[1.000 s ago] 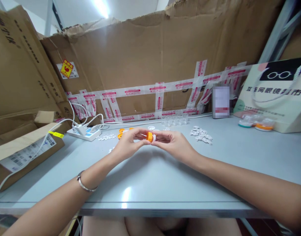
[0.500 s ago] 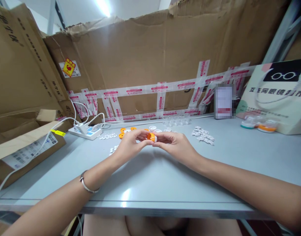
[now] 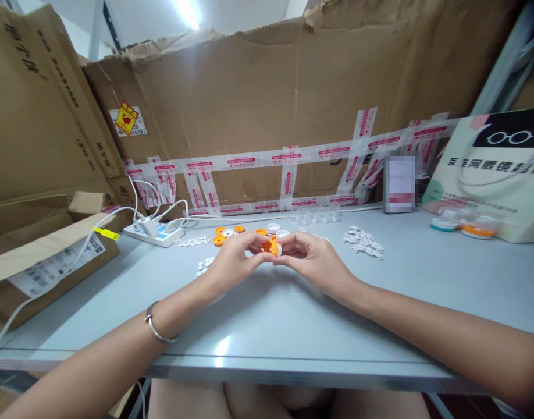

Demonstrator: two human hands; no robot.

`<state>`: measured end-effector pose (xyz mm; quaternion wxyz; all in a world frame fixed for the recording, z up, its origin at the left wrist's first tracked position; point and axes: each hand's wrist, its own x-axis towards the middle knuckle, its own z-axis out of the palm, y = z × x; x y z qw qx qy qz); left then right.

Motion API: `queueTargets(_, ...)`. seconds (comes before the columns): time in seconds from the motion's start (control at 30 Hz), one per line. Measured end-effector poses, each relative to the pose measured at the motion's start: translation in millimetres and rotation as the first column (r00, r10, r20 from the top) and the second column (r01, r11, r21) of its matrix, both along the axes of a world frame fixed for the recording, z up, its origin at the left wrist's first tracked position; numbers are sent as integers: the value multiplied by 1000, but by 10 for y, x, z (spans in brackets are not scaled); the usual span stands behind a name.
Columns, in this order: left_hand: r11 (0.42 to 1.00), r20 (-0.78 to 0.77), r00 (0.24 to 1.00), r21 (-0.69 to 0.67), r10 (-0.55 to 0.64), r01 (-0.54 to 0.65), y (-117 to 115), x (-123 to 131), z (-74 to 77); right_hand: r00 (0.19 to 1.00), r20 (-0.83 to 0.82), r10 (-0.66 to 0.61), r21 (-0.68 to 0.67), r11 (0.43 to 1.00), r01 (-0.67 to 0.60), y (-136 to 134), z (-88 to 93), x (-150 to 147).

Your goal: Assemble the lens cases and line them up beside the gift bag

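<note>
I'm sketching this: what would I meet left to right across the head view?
Open brown cardboard box, white power strip, left hand, orange-and-white round piece, right hand, heap of white pieces, pale printed bag.

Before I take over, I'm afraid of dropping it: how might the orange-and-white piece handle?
Probably light: the orange-and-white piece is small between the left hand and right hand. Being round, it could roll if released. It looks like smooth plastic, so likely stiff, perhaps slippery.
</note>
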<state>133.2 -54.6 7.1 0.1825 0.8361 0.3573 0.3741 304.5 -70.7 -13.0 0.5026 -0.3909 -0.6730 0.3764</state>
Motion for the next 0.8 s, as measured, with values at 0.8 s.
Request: queueTargets(0.8, 957, -140, 978, -269, -153, 111, 33, -136, 89, 969, -129, 210, -376, 894, -243, 98, -53, 22)
